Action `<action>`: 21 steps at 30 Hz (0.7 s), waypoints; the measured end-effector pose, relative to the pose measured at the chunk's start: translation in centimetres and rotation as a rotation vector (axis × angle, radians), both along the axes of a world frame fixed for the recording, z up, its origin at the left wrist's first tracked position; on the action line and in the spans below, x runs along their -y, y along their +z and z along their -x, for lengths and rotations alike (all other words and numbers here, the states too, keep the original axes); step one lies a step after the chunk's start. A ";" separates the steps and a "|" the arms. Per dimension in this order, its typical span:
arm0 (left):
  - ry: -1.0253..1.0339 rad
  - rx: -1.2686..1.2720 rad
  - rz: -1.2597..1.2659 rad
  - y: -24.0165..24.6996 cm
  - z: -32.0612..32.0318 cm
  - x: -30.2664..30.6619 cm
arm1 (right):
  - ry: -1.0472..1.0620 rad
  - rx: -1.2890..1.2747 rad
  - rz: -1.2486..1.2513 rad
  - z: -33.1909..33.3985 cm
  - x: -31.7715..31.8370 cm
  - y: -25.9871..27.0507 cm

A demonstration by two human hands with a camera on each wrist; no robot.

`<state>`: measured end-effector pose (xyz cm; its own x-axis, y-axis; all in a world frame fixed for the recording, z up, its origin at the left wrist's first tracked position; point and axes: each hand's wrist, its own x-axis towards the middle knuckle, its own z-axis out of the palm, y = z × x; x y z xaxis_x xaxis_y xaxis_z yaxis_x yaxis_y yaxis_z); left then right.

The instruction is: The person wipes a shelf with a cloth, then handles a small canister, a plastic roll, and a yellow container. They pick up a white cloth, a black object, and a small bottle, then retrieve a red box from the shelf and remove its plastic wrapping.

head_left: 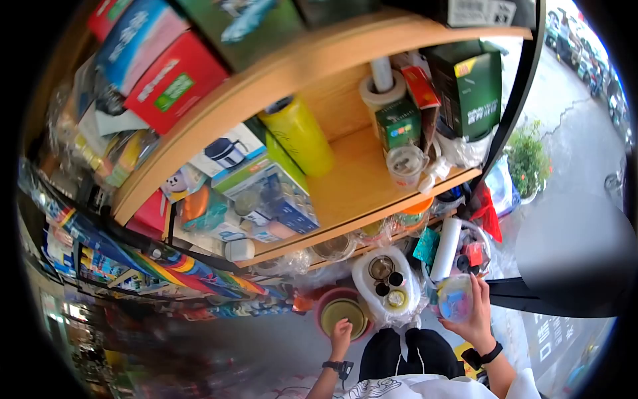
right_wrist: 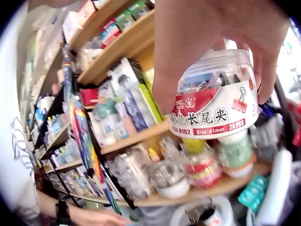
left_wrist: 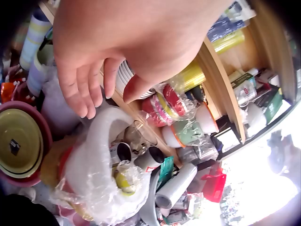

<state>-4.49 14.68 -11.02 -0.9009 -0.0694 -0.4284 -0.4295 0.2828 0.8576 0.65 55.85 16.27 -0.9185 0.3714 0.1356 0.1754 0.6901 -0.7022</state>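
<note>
The right hand (head_left: 473,312) grips a clear round jar (head_left: 456,297) from its side. In the right wrist view that jar (right_wrist: 214,101) shows a red and white label and dark clips inside, with the hand's (right_wrist: 211,42) thumb and fingers around it. The left hand (head_left: 341,336) holds nothing, above stacked yellow-green basins (head_left: 345,316). Seen in the left wrist view, the left hand (left_wrist: 127,52) has its fingers loosely bent over a plastic-wrapped white container (left_wrist: 96,162) holding cups.
Wooden shelves (head_left: 352,166) with boxes and a yellow cylinder (head_left: 298,136) stand in front. A bucket (head_left: 480,233) with a white roll (head_left: 446,249) is beside the wrapped container. Folded colourful umbrellas (head_left: 179,263) lie left; a dark arm with a grey disc (head_left: 575,246) stands right.
</note>
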 end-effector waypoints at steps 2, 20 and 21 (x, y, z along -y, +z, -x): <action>-0.024 -0.005 -0.085 -1.3 1.6 -1.0 | 0.086 -0.117 -0.086 4.3 1.4 5.9; 0.231 0.050 -0.219 -1.4 0.5 8.6 | 0.528 -0.654 0.323 43.0 11.8 21.9; 0.232 0.062 -0.218 -2.3 -0.3 9.3 | 0.661 -0.532 0.457 43.1 11.8 22.8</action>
